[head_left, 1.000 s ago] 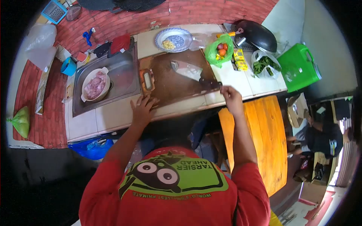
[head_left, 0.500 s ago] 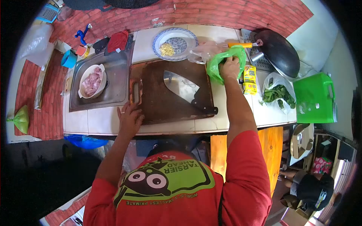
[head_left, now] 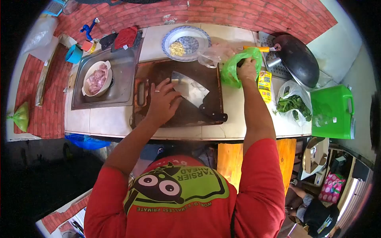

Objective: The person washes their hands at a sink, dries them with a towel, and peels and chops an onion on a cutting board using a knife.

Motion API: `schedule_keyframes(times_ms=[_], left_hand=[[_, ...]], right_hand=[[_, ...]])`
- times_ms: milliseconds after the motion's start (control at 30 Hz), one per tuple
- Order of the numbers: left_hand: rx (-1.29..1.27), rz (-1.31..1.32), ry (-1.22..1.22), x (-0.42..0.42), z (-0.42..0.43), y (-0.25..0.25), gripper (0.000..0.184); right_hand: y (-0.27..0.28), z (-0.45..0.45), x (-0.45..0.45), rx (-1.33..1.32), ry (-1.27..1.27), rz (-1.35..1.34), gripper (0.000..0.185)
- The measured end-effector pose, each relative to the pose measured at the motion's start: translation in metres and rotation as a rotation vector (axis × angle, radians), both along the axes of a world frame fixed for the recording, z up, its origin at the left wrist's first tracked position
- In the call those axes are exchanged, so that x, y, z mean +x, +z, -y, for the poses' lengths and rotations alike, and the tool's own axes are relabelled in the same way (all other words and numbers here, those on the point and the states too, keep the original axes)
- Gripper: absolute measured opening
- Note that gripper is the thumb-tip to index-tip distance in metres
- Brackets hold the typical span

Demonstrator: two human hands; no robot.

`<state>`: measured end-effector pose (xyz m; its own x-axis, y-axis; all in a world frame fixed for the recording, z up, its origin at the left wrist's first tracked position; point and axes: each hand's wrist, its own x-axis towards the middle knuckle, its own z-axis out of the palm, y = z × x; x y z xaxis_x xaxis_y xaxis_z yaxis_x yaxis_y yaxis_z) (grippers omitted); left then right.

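Observation:
My left hand [head_left: 163,101] is over the brown cutting board [head_left: 158,117], fingers apart and holding nothing, its fingertips near the blade of a cleaver [head_left: 190,89]. The cleaver lies flat on the board, its black handle toward the lower right. My right hand [head_left: 247,70] reaches into the mouth of a green plastic bag [head_left: 231,71]; its fingers are partly hidden, and what they hold, if anything, does not show. Behind the board, a blue-rimmed plate [head_left: 166,39] holds chopped pale pieces [head_left: 176,48].
Left, a sink [head_left: 123,87] holds a white dish [head_left: 85,85] of raw meat. Right are yellow packets [head_left: 264,85], a bag of leafy greens [head_left: 293,104], a dark wok [head_left: 297,59] and a green jug [head_left: 329,107]. Another person [head_left: 317,216] is at lower right.
My right hand has gone from beside the cleaver handle into the green bag. My left hand has moved from the counter's front edge over the board. The view has shifted.

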<state>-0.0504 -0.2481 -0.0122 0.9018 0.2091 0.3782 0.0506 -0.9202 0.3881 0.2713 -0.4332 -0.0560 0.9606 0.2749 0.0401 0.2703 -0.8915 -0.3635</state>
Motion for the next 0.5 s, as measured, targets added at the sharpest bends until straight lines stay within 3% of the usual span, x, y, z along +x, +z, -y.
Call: schedule_keyframes(times_ms=[67, 167, 267, 333, 367, 433, 467, 500], left_hand=[[-0.017, 0.019, -0.008, 0.005, 0.004, 0.0, 0.018], [-0.012, -0.003, -0.02, 0.01, 0.008, 0.006, 0.018], [-0.059, 0.001, -0.026, 0.014, 0.014, 0.016, 0.016], [-0.093, 0.03, -0.05, 0.017, 0.016, 0.019, 0.018], [-0.093, 0.031, -0.05, 0.02, 0.018, 0.022, 0.018], [-0.367, 0.045, -0.139, 0.025, 0.023, 0.026, 0.021], [-0.368, 0.045, -0.144, 0.029, 0.028, 0.026, 0.021], [-0.62, 0.015, -0.158, 0.033, 0.034, 0.026, 0.026]], right_hand=[[-0.002, 0.003, -0.001, -0.015, -0.004, -0.032, 0.06], [-0.014, 0.007, 0.011, -0.077, 0.022, 0.155, 0.052], [-0.003, 0.015, 0.013, 0.106, 0.107, -0.023, 0.047], [0.027, 0.03, -0.006, 0.631, 0.158, 0.014, 0.041], [0.018, 0.038, -0.003, 0.714, 0.137, 0.037, 0.042], [0.069, 0.04, -0.053, 0.808, 0.161, -0.002, 0.041], [0.091, 0.04, -0.085, 0.903, 0.181, -0.045, 0.042], [0.097, 0.038, -0.106, 0.921, 0.263, -0.128, 0.046]])
